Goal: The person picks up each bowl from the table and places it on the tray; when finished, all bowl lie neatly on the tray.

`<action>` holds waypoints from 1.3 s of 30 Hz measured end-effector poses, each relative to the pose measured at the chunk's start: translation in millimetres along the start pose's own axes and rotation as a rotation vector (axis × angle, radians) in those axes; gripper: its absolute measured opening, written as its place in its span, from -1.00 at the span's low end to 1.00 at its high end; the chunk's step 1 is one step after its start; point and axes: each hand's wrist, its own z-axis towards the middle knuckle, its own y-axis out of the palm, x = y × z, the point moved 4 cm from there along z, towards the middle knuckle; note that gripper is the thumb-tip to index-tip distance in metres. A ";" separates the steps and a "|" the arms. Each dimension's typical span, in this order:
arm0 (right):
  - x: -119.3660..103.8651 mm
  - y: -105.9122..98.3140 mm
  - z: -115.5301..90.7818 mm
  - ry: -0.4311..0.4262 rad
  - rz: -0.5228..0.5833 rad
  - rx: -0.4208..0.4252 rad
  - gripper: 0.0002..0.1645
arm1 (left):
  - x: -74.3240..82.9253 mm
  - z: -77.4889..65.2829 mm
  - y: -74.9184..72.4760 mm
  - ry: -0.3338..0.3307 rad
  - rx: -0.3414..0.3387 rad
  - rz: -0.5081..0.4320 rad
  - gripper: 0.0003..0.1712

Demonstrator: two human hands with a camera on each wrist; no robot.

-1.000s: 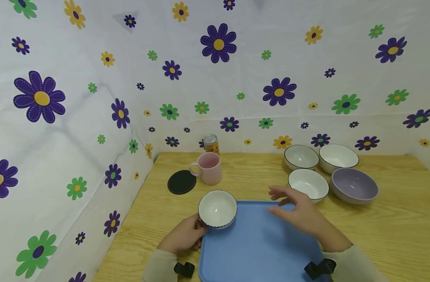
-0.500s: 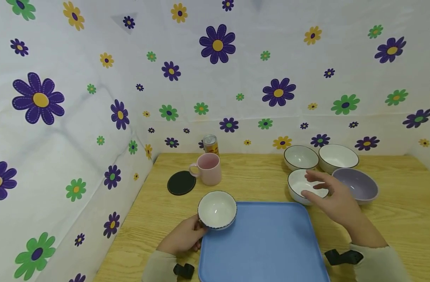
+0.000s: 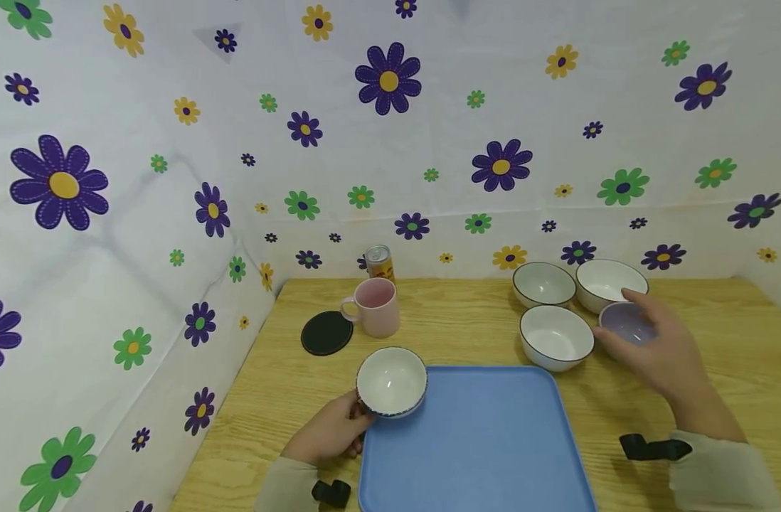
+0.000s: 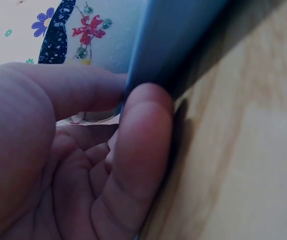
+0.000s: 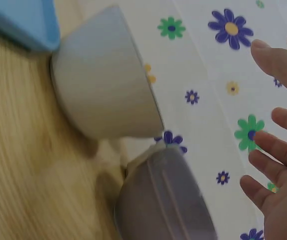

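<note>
My left hand (image 3: 329, 430) pinches the left edge of the blue tray (image 3: 474, 448). In the left wrist view, thumb and fingers (image 4: 146, 140) close in at the tray's wall (image 4: 171, 45), low beside the wood. Right by this hand, a white bowl (image 3: 392, 384) with a dark speckled rim sits over the tray's far left corner; its side shows a red flower (image 4: 89, 31). My right hand (image 3: 668, 352) is spread over the purple bowl (image 3: 626, 323), partly covering it. The right wrist view shows its fingers (image 5: 273, 150) apart with nothing between them, facing the purple bowl (image 5: 158, 200).
Beside the purple bowl stand a white bowl (image 3: 557, 340), a greyish bowl (image 3: 544, 286) and another white bowl (image 3: 611, 283). At the back left are a pink mug (image 3: 378, 309), a drink can (image 3: 380, 262) and a black round coaster (image 3: 326, 333). A flowered cloth (image 3: 339, 163) hangs behind.
My right hand has moved from above the tray rightward, past the nearer white bowl, to the purple bowl. The left hand, the tray and the speckled-rim bowl stay where they were.
</note>
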 end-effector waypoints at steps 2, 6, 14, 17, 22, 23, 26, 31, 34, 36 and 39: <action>8.0 -2.9 2.6 0.028 -0.019 0.002 0.08 | -0.7 0.2 -0.7 0.002 0.003 0.001 -0.61; 23.9 -7.4 7.5 0.091 -0.082 0.007 0.23 | -0.6 1.1 -2.7 0.002 0.007 0.001 -0.61; 54.9 -8.8 9.2 0.207 -0.086 -0.071 0.42 | 0.2 2.2 -4.3 0.010 0.004 0.004 -0.62; 62.5 -6.1 7.0 0.262 -0.029 -0.103 0.44 | 0.2 1.6 -4.0 0.009 0.004 0.001 -0.63; 70.9 -1.4 5.1 0.300 0.006 -0.137 0.46 | 1.3 -0.3 -2.9 0.006 -0.001 0.001 -0.63; 72.1 -1.0 4.9 0.300 0.000 -0.139 0.47 | 1.4 -0.6 -2.8 0.005 -0.001 -0.001 -0.63; 76.4 -0.8 3.9 0.291 -0.020 -0.155 0.49 | 1.1 -0.9 -2.5 0.005 0.002 -0.003 -0.63; 83.6 -2.1 1.2 0.249 -0.066 -0.203 0.50 | -0.7 0.5 -1.4 0.007 -0.001 0.005 -0.64; 85.9 -2.4 0.5 0.222 -0.082 -0.211 0.51 | -1.8 1.5 -1.2 0.006 0.000 0.009 -0.64; 86.5 -2.2 0.4 0.220 -0.082 -0.214 0.51 | -2.3 1.9 -1.3 0.005 0.002 0.008 -0.64; 86.9 -2.2 0.1 0.227 -0.081 -0.220 0.52 | -2.8 1.8 -1.2 0.005 0.001 0.006 -0.63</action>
